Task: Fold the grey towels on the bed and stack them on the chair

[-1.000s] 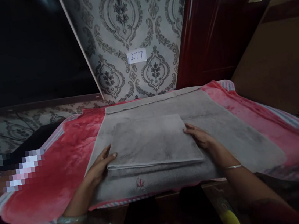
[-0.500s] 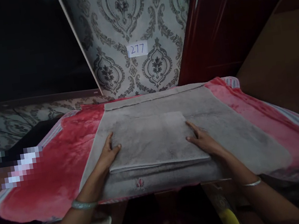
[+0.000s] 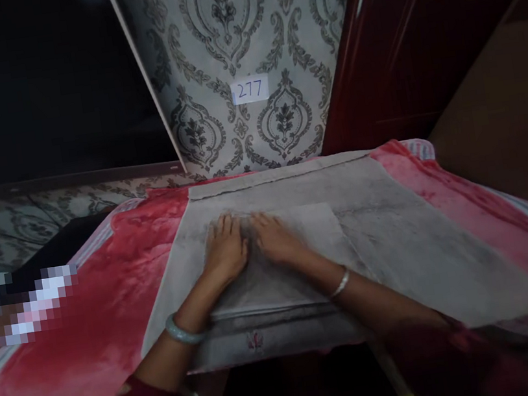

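- Your folded grey cloth (image 3: pixel 271 285) lies on the near, left-of-centre part of a larger grey cloth (image 3: pixel 418 248); whether the two are one piece, you cannot tell from here
- That larger cloth is spread over a red-and-pink blanket (image 3: pixel 93 307), which shows on both sides and likely gives a broad, soft bed beneath your work
- The folded cloth sits close to your body, presumably so that both arms can reach its far edge without stretching
- The long fold runs along the side facing you, with a small red emblem (image 3: pixel 255 340) on the grey layer just in front of it
- Your left hand (image 3: pixel 226 249) is palm down on the folded cloth, fingers long and slightly parted, gripping nothing
- Your right hand (image 3: pixel 276 239) lies flat just beside it, a little blurred, fingers outstretched and angled inward, also gripping nothing
- Both forearms come in from the sides and converge, a pose that seems meant to press the layers rather than pinch them
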Motion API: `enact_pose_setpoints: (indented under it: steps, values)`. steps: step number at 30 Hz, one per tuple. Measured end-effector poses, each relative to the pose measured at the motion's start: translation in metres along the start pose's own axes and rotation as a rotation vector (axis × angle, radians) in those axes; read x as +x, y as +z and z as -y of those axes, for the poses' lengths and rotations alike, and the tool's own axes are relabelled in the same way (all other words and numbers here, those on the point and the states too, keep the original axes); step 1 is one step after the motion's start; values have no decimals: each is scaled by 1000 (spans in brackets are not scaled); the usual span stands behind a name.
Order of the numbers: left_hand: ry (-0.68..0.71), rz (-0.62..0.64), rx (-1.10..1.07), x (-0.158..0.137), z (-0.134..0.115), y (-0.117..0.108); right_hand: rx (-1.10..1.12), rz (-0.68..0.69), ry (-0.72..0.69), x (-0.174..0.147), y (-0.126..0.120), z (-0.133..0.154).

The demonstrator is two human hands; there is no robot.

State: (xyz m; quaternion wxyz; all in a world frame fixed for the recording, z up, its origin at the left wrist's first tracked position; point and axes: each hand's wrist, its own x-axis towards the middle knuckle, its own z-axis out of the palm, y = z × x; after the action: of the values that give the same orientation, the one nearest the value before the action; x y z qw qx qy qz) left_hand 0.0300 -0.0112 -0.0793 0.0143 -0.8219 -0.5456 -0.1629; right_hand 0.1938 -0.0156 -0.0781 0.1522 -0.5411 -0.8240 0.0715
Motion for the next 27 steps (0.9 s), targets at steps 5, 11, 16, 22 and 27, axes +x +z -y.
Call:
enact_pose_setpoints:
  steps: [5, 11, 16, 22, 27]
  values:
    - [-37, 103, 186, -12, -1, 26, -60, 9, 18, 2, 30, -2]
    - [-19, 85, 205, -11, 3, 27, -122, 10, 178, -15, 15, -57]
    - [-22, 110, 210, -9, 0, 26, -174, -42, 327, -47, 9, -107]
    - [-29, 113, 186, -8, -2, 23, -107, -29, 415, -85, 1, -141]
    - [-57, 175, 151, -3, -5, 6, -154, -20, 426, -94, -16, -101]
